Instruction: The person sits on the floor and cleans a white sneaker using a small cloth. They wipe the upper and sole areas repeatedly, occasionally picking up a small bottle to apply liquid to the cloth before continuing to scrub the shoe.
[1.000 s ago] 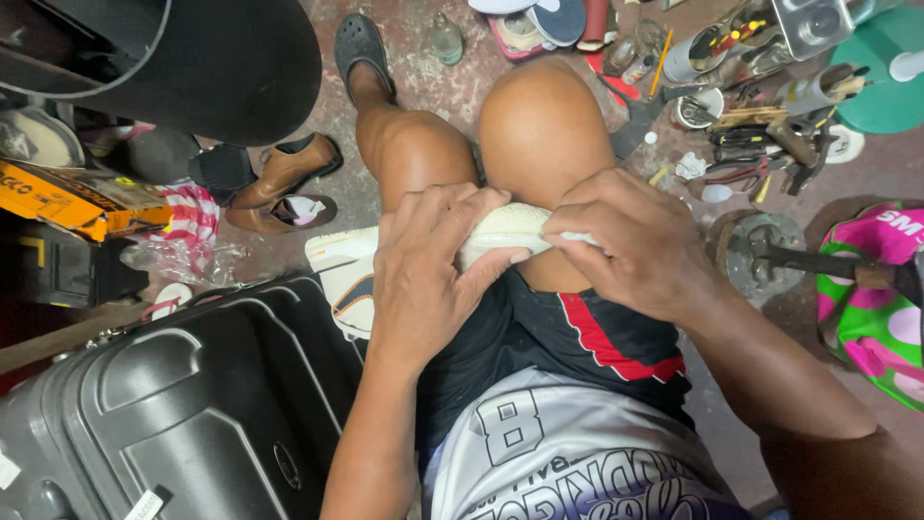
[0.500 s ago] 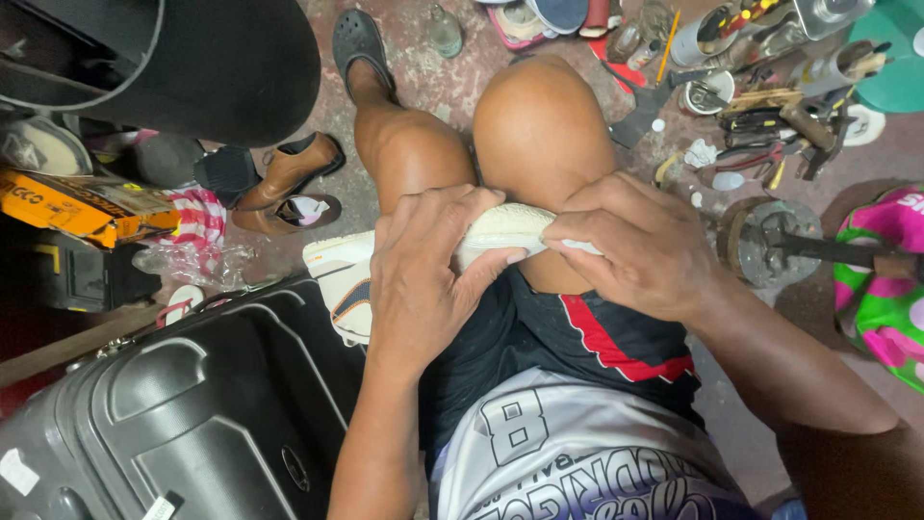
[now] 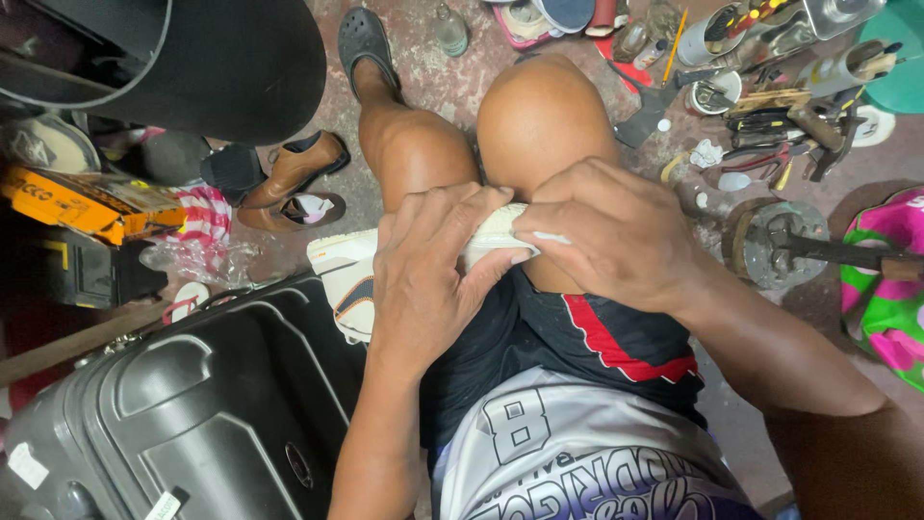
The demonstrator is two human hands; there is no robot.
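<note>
The left hand [image 3: 433, 279] and the right hand [image 3: 616, 236] meet over the thighs, just below the knees. Both are pressed tight on a white shoe [image 3: 496, 236]. The left grip wraps over its near side with fingers curled on top; the right grip pinches its other end with thumb and fingers. Only a small pale part of the shoe shows between the hands. It lies against the right thigh.

To the left, a grey suitcase [image 3: 173, 424] stands on the floor, and a second white shoe [image 3: 346, 279] leans beside it. Farther left lie a brown shoe [image 3: 294, 169] and a yellow box [image 3: 91, 202]. Farther right, an iron last [image 3: 780, 246] stands near the knee. Beyond it, many tools [image 3: 780, 135] lie scattered on the floor.
</note>
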